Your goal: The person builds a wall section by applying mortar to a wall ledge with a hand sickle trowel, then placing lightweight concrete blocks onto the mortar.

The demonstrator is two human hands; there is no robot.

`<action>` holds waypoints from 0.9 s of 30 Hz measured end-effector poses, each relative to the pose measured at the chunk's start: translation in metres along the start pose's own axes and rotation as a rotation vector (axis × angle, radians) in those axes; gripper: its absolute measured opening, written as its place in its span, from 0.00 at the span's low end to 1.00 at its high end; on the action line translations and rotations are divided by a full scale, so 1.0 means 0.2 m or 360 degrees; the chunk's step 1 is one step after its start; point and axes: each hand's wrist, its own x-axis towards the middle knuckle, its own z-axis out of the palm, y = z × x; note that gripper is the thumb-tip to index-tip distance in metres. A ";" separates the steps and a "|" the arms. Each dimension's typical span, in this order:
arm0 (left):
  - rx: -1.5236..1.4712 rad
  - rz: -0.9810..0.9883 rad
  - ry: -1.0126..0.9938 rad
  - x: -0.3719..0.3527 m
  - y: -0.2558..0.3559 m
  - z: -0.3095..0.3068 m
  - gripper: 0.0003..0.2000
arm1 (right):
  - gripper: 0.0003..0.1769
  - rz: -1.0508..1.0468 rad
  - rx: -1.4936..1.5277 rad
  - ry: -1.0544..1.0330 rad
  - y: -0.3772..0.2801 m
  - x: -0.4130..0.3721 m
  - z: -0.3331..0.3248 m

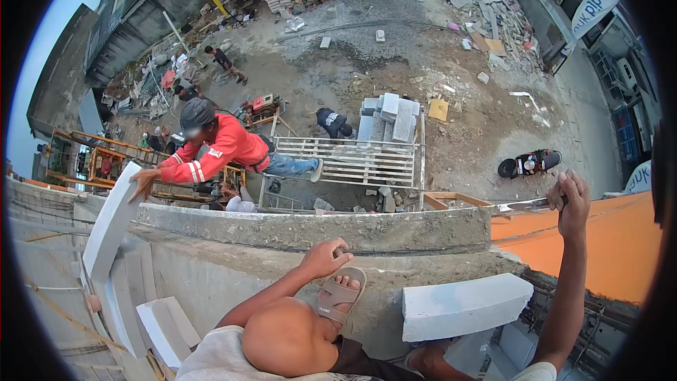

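Observation:
My left hand rests on the top of the grey concrete wall, fingers curled, and nothing shows clearly in it. Just below it are my bent knee and my sandalled foot. My right hand is raised at the right, closed around the handle of a trowel whose flat blade points left over the wall's end. A white lightweight block lies on the ledge between my foot and my right arm.
A co-worker in a red top leans in from outside the wall and holds a long white block against its left end. More white blocks lie at lower left. Far below are a white railing, stacked blocks, a motorbike and other people. An orange surface sits at right.

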 end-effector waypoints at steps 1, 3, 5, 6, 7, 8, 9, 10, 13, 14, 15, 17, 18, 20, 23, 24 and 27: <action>0.0144 0.0165 -0.0200 0.08 0.09 0.00 0.21 | 0.18 -0.0175 0.0066 -0.0006 -0.12 -0.08 -0.04; 0.0245 0.0407 -0.0445 0.21 0.27 0.04 0.23 | 0.17 -0.0457 0.0151 0.0065 -0.39 -0.27 -0.07; 0.0335 0.0692 -0.0775 0.31 0.44 0.10 0.24 | 0.16 -0.0658 0.0065 0.0126 -0.62 -0.46 -0.14; 0.0281 0.0731 -0.0872 0.33 0.52 0.14 0.25 | 0.14 -0.0712 0.0158 0.0102 -0.73 -0.57 -0.16; 0.0224 0.0762 -0.0986 0.35 0.57 0.22 0.26 | 0.13 -0.0753 0.0116 0.0124 -0.83 -0.68 -0.17; 0.0187 0.0822 -0.1059 0.41 0.56 0.32 0.27 | 0.14 -0.0773 0.0031 0.0117 -0.92 -0.79 -0.19; 0.0209 0.0888 -0.1205 0.42 0.56 0.42 0.27 | 0.14 -0.0767 0.0026 0.0035 -1.01 -0.88 -0.21; 0.0096 0.0822 -0.1193 0.46 0.57 0.49 0.28 | 0.16 -0.0835 -0.0137 0.0163 -1.06 -0.99 -0.19; -0.0013 0.0801 -0.1226 0.54 0.58 0.67 0.29 | 0.28 -0.0566 -0.0451 -0.0052 -1.29 -1.34 -0.35; -0.0015 0.0755 -0.1323 0.57 0.56 0.75 0.33 | 0.27 -0.0542 -0.0409 0.0054 -1.28 -1.44 -0.34; -0.0014 0.0793 -0.1339 0.60 0.52 0.85 0.33 | 0.25 -0.0537 -0.0364 0.0143 -1.24 -1.50 -0.31; -0.0275 0.0439 -0.1604 0.62 0.50 0.97 0.35 | 0.21 -0.0627 -0.0468 0.0480 -1.18 -1.53 -0.21; -0.0209 0.0346 -0.1758 0.61 0.54 0.98 0.42 | 0.19 -0.0777 -0.0340 0.0372 -1.18 -1.52 -0.20; -0.0175 0.0400 -0.1778 0.60 0.61 1.05 0.44 | 0.19 -0.0906 -0.0120 0.0148 -1.20 -1.54 -0.26; -0.0148 0.0456 -0.1843 0.55 0.73 1.11 0.48 | 0.21 -0.0850 -0.0066 -0.0115 -1.24 -1.58 -0.28; -0.0208 0.0454 -0.1815 0.52 0.76 1.12 0.47 | 0.28 -0.1205 0.0253 -0.0434 -1.12 -1.48 -0.27; -0.0290 0.0474 -0.1915 0.51 0.79 1.21 0.45 | 0.22 -0.0638 -0.0030 -0.0316 -1.13 -1.54 -0.16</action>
